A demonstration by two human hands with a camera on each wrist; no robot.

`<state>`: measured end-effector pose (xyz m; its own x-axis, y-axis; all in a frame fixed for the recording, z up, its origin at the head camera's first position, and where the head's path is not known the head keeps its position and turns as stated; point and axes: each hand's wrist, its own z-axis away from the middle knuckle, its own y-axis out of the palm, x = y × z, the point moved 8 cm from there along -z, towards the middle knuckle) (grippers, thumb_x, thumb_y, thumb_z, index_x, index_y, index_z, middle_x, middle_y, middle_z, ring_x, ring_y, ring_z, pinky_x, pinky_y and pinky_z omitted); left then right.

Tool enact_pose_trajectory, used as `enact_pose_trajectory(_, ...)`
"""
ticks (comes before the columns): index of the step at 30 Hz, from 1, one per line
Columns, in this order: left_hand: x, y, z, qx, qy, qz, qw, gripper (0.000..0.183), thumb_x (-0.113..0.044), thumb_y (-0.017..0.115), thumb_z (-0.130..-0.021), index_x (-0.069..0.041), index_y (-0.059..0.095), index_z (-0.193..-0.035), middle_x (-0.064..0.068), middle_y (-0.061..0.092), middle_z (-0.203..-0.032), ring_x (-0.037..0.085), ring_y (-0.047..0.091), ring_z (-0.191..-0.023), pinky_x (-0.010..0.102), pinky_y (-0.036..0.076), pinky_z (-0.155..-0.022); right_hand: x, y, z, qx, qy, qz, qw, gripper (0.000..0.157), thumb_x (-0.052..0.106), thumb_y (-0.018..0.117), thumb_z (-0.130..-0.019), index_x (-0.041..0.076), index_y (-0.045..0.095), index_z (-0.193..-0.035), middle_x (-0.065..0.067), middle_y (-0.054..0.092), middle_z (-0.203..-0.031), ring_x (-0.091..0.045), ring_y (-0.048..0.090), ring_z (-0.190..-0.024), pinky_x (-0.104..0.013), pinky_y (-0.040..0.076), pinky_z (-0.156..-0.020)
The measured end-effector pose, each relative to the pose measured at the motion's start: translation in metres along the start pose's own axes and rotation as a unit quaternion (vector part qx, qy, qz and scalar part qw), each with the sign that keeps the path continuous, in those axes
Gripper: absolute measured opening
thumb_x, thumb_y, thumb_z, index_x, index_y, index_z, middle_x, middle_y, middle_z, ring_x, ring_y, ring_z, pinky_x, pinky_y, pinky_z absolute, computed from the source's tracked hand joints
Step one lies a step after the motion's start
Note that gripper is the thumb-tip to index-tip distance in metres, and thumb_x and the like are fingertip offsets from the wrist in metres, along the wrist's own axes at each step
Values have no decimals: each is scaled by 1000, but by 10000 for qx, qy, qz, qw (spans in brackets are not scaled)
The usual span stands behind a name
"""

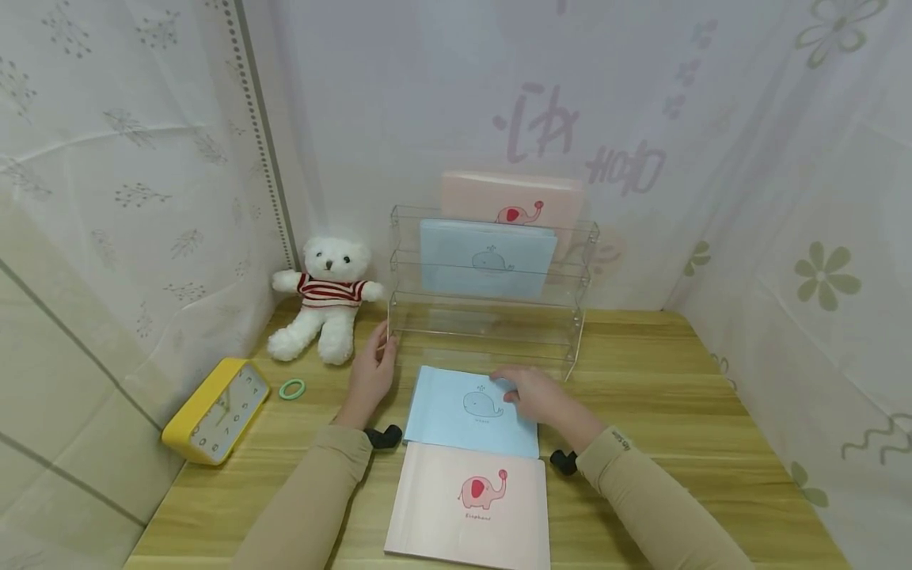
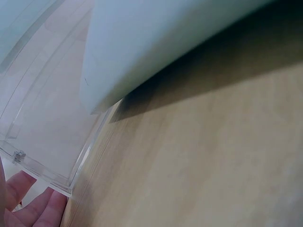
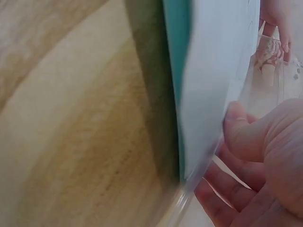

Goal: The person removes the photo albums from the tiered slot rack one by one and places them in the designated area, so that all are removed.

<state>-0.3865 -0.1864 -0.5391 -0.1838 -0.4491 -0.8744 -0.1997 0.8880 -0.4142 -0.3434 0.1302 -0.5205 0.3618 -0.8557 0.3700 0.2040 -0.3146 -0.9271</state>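
Observation:
A light blue whale book [image 1: 445, 412] is by the front of a clear acrylic display rack [image 1: 492, 323]. Pinched in my right hand [image 1: 537, 396] is its far right edge; in the right wrist view the thumb [image 3: 242, 135] lies on one face and the fingers reach behind. A shadow under the book [image 2: 142, 52] in the left wrist view shows an edge raised off the table. My left hand [image 1: 372, 372] grips the rack's lower left side, its fingertips [image 2: 40, 208] against the clear panel. A pink elephant book [image 1: 442, 507] lies nearest me, meeting the blue book's near edge.
Upper tiers of the rack hold another blue whale book [image 1: 449, 257] and a pink elephant book [image 1: 470, 194]. To the left are a white teddy bear [image 1: 335, 324] in a striped top, a green ring [image 1: 283, 393] and a yellow clock [image 1: 203, 404]. Curtains enclose the wooden table [image 1: 663, 412].

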Motion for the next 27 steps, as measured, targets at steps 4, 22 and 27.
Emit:
enact_pose_trajectory(4,-2,0,1,-49,21,-29,10000,53,-39,49,-119,-22,45,-169,25,64,-155,46,72,-130,65,57,-108,5,-7,2,-77,-160,257,9995,42,17,78,-104,19,71,-145,-7,72,-150,-35,68,-139,-53,58,-114)
enact_pose_trajectory(22,-1,-2,-3,-160,156,-141,9997,51,-38,49,-118,-24,47,-168,28,67,-150,48,74,-125,67,57,-105,-7,-206,1,-3554,118,-1826,9166,58,35,72,-108,-2,54,-149,-23,62,-146,-42,62,-132,-58,50,-118)
enact_pose_trajectory(27,-1,-1,-1,-156,90,-134,9997,54,-44,46,-118,-24,46,-168,27,66,-151,47,74,-126,66,57,-106,-12,-220,-13,-3317,343,-2327,9136,74,43,74,-105,5,43,-161,-20,56,-157,-40,59,-143,-55,46,-126)
